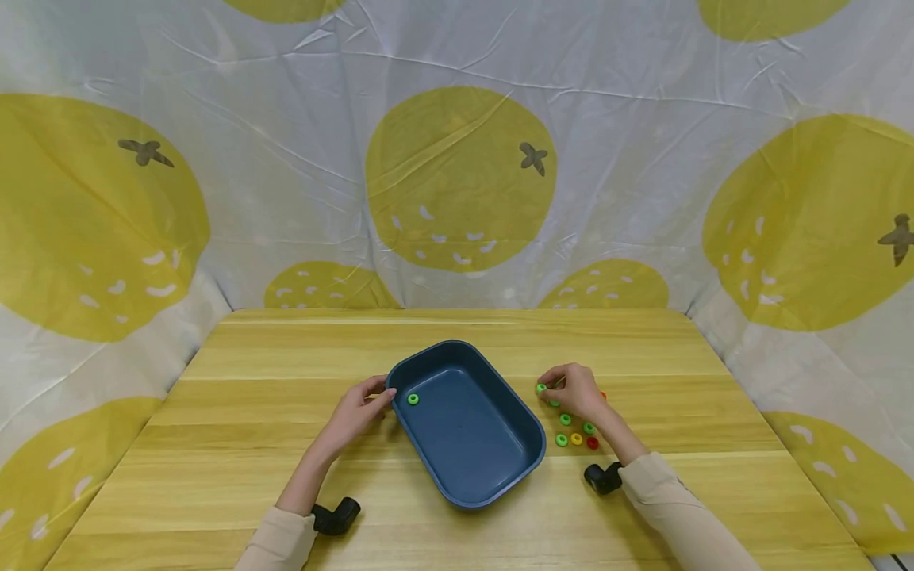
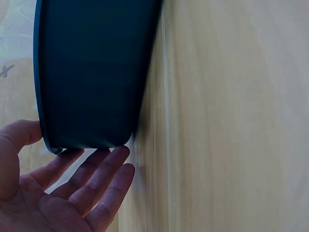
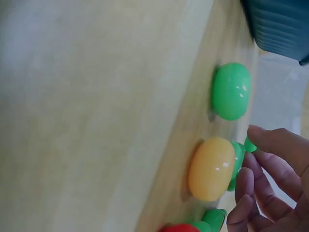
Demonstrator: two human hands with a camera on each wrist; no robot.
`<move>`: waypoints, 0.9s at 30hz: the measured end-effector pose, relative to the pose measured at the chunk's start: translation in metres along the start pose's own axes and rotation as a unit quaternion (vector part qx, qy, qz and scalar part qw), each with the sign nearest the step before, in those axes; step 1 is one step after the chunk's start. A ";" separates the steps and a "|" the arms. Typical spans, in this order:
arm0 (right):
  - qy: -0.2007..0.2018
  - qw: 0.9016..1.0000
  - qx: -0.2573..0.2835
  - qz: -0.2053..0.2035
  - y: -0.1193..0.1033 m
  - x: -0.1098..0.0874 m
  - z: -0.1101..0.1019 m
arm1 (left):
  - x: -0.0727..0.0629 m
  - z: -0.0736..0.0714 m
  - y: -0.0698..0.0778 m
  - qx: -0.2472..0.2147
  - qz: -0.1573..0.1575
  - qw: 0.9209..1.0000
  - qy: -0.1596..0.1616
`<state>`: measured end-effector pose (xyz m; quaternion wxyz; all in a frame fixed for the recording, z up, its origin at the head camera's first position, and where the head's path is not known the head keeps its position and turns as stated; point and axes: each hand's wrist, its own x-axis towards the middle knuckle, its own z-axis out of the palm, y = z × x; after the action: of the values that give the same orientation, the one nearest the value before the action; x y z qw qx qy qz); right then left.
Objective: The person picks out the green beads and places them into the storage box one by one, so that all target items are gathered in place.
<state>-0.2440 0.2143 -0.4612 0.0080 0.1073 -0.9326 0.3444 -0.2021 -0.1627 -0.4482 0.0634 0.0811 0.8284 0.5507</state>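
The left hand [image 1: 360, 408] grips the left end of the blue tray [image 1: 467, 428] by its corner, thumb at the rim and fingers against the outer wall. That light hold should be enough to stop the tray sliding on the tabletop [image 1: 300, 349], provided the thumb stays at the edge and leaves the inside free. One green ring [image 1: 413, 400] lies inside the tray, just beside the left thumb, so the tray is best kept level to stop it rolling.

The tray's open middle lies between the two hands. Just past its right wall, the right hand [image 1: 577, 390] pinches another green bead [image 1: 541, 388] between thumb and finger. Pinching such a small, smooth piece by its sides, firmly but without squeezing, should keep it from popping out; any move leftward wants clearance over the wall.

Beneath and on the near side of the right hand lie loose green beads [image 1: 566, 419], a yellow bead [image 1: 576, 439] and a red bead [image 1: 593, 443]; its curled lower fingers should be kept high enough not to scatter them.
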 end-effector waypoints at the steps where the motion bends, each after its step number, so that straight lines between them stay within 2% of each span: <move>1: 0.003 1.000 -0.001 0.000 0.000 0.000 -0.001 | 0.000 0.000 0.000 0.000 0.000 1.000 0.000; 14: 0.013 1.000 0.014 -0.006 -0.011 0.006 -0.016 | 0.000 0.000 0.000 -0.002 -0.003 1.000 -0.002; 27: 0.012 0.999 0.012 -0.029 -0.047 0.020 -0.034 | 0.000 -0.001 0.002 0.001 -0.004 1.000 -0.007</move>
<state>-0.2555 0.1976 -0.4028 0.0282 0.1303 -0.9248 0.3563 -0.2019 -0.1626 -0.4456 0.0715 0.0820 0.8289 0.5488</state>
